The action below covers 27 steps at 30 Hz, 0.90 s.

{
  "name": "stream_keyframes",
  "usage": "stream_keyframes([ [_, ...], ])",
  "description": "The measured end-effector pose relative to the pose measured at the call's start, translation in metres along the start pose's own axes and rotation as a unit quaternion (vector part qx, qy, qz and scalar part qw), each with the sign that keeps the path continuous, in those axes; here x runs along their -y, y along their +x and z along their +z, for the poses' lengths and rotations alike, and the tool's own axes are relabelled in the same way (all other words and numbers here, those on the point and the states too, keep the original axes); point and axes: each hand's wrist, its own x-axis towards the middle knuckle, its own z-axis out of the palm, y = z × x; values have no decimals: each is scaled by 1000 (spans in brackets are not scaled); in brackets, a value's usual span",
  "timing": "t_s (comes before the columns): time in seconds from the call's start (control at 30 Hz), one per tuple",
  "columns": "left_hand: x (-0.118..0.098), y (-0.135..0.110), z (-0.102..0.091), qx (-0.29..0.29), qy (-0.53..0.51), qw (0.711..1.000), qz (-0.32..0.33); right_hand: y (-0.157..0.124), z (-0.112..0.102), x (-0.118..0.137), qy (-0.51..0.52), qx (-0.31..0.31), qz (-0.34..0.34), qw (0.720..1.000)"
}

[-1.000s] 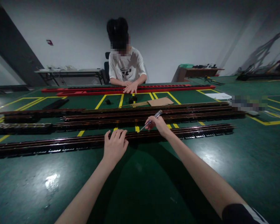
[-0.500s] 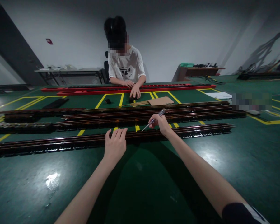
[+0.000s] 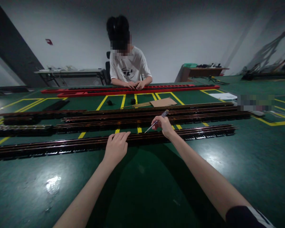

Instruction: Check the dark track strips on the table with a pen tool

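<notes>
My right hand (image 3: 163,124) is closed around the clear handle of a screwdriver (image 3: 165,113). The thin shaft slants down to the left, and its tip meets the nearest bundle of long black strips (image 3: 71,144), or hangs just above it; I cannot tell which. To the left of the tip, my left hand (image 3: 116,147) is curled over the same bundle, holding it with the fingers close together. Its fingertips are partly hidden on the far side. The bundle lies crosswise in front of me, glossy black with thin brownish lines along it.
More long black strips (image 3: 192,112) lie parallel beyond. Farther off are brown cardboard (image 3: 163,102), small black pieces (image 3: 133,101) and red trays (image 3: 85,94). A co-worker (image 3: 128,68) opposite handles something small and dark above the trays. Yellow tape marks the green table (image 3: 142,196).
My left hand has shifted slightly left and its fingers have drawn closer together. The screwdriver has hardly moved. The co-worker's hand has left the small black piece, and both their hands are now together.
</notes>
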Motion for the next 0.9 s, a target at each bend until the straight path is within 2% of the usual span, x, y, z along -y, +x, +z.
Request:
stream_keyframes([
  [0.2, -2, 1, -3, 19, 6, 1000, -12, -2, 3, 2, -1, -7, -14, 1000],
  [0.9, -7, 1, -1, -3, 38, 998, -45, -4, 7, 2, -13, 13, -27, 999],
])
